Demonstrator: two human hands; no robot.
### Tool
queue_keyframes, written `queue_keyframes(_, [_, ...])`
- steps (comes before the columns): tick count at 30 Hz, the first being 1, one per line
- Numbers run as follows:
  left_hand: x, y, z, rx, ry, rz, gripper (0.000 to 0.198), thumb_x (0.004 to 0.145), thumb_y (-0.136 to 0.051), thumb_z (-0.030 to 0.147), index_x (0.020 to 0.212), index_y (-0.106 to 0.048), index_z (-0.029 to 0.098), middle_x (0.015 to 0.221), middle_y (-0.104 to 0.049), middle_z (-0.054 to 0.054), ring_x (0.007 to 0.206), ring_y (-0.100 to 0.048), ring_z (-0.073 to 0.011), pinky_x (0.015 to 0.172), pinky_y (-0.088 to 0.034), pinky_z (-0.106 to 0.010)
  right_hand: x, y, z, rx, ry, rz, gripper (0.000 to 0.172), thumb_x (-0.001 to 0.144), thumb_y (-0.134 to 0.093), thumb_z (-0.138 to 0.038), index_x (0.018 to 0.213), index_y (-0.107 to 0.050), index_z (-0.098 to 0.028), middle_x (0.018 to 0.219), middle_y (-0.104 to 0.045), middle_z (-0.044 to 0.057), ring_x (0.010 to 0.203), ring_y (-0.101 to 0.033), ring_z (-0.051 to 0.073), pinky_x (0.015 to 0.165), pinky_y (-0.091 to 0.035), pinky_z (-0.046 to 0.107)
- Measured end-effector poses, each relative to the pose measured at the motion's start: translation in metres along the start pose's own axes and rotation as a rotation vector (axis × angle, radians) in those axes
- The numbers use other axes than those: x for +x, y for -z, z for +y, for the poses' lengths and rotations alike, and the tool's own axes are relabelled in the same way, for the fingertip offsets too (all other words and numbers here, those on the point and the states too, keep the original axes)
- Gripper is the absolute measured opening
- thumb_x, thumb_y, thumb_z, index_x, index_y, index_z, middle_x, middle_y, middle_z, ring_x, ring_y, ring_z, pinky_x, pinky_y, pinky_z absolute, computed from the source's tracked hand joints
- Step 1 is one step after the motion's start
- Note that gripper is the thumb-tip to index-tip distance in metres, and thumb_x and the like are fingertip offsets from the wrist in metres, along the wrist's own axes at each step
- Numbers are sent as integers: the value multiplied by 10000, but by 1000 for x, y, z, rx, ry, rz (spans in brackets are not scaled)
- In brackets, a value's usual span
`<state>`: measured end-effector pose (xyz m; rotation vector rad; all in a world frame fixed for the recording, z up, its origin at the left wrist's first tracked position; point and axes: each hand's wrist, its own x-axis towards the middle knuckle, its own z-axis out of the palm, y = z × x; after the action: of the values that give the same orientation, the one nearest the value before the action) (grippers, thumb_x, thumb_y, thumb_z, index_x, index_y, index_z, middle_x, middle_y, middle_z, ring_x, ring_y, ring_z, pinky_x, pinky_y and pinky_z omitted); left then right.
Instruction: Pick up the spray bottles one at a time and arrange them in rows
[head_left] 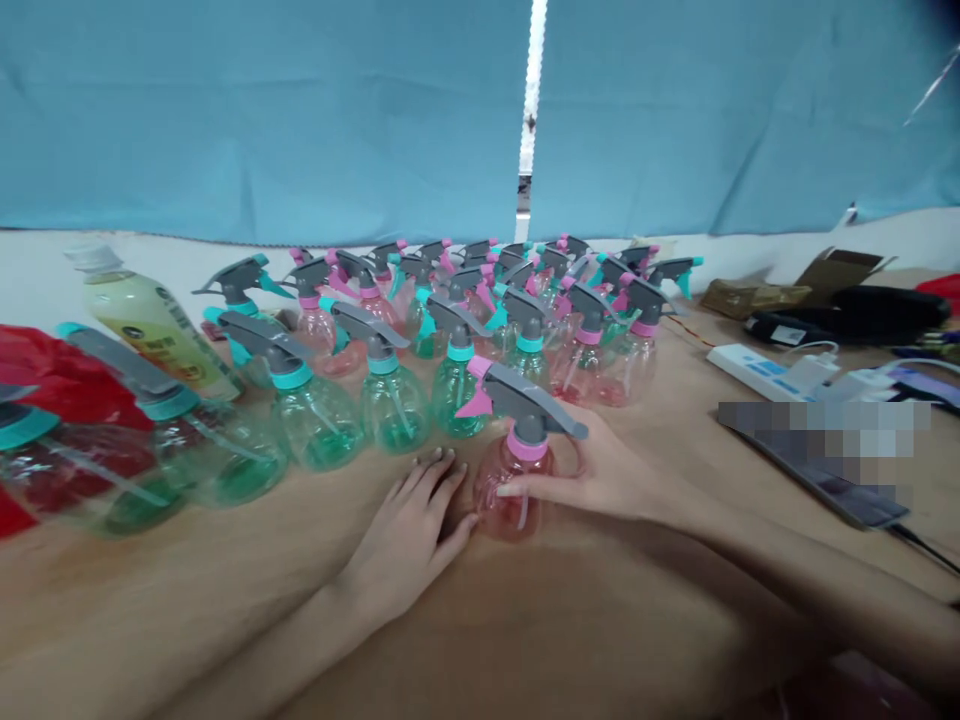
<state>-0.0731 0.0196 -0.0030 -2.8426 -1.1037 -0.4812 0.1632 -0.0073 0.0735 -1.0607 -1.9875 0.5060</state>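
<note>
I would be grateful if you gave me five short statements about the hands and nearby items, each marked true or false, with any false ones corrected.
1. The right hand holds a pink spray bottle. True.
2. The left hand is raised well above the table. False: it rests on the table.
3. The held bottle's collar is turquoise. False: it is pink.
4. A white power strip lies on the right side of the view. True.
5. The white-capped bottle stands at the far right. False: it is on the left.
</note>
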Motion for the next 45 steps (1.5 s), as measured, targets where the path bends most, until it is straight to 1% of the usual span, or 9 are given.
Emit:
queue_keyframes(4, [9,-3,12,37,-2,-29,496,981,-397,437,1313,-506,83,1365,-517,-187,1269,-465,-328,1017,-398,-504,-15,14,1,-34,2,4,383,747,-719,-466,985,-588,-197,943,-674,42,881,-634,220,789,-509,369])
queue_keyframes(8, [28,-11,36,25,-38,-62,484,977,-416,407,1325,-497,80,1395,-489,-187,1288,-445,-326,1030,-381,-518,-35,41,10,-33,5,10,395,762,-725,-389,1077,-581,-199,988,-685,35,908,-639,210,820,-507,355])
queue_keyframes(12, [58,-24,65,-27,-102,-68,487,971,-437,400,1346,-477,92,1405,-483,-176,1307,-429,-314,1054,-357,-514,-64,80,28,-110,-72,81,343,768,-723,-349,1066,-610,-223,1050,-697,35,952,-647,234,828,-502,359])
queue_keyframes(15, [85,-33,88,-69,-154,-75,471,968,-448,392,1341,-482,107,1413,-477,-170,1329,-404,-309,1062,-352,-506,-84,108,47,-173,-191,144,248,767,-723,-366,952,-646,-221,966,-715,29,875,-664,236,751,-501,346])
queue_keyframes(19, [119,-45,117,-98,-209,-87,471,964,-457,380,1340,-477,98,1422,-464,-180,1334,-397,-315,1062,-348,-522,-96,137,72,-214,-262,202,242,802,-681,-409,890,-636,-188,908,-710,56,825,-649,235,731,-484,356])
queue_keyframes(24, [149,-54,141,-101,-231,-132,482,958,-474,368,1341,-472,75,1425,-455,-187,1345,-376,-314,1062,-352,-506,-88,159,109,-246,-256,306,310,825,-641,-457,966,-622,-182,950,-689,75,822,-629,229,725,-478,362])
queue_keyframes(26, [157,-56,146,-111,-233,-138,471,951,-494,357,1328,-489,74,1412,-469,-182,1339,-384,-312,1069,-346,-493,-81,164,126,-290,-252,355,356,791,-660,-503,900,-619,-167,877,-675,77,786,-620,234,713,-476,371])
queue_keyframes(30, [169,-58,150,-146,-245,-125,452,943,-514,337,1316,-499,83,1391,-491,-169,1333,-393,-301,1071,-347,-481,-64,173,149,-269,-264,354,384,802,-633,-523,914,-622,-156,891,-675,84,808,-622,244,724,-483,381])
queue_keyframes(45, [197,-69,157,-165,-278,-122,452,929,-541,325,1307,-513,78,1388,-504,-166,1331,-397,-299,1082,-334,-465,-33,187,177,-272,-245,437,316,798,-661,-460,900,-623,-163,898,-695,68,823,-641,226,762,-463,345])
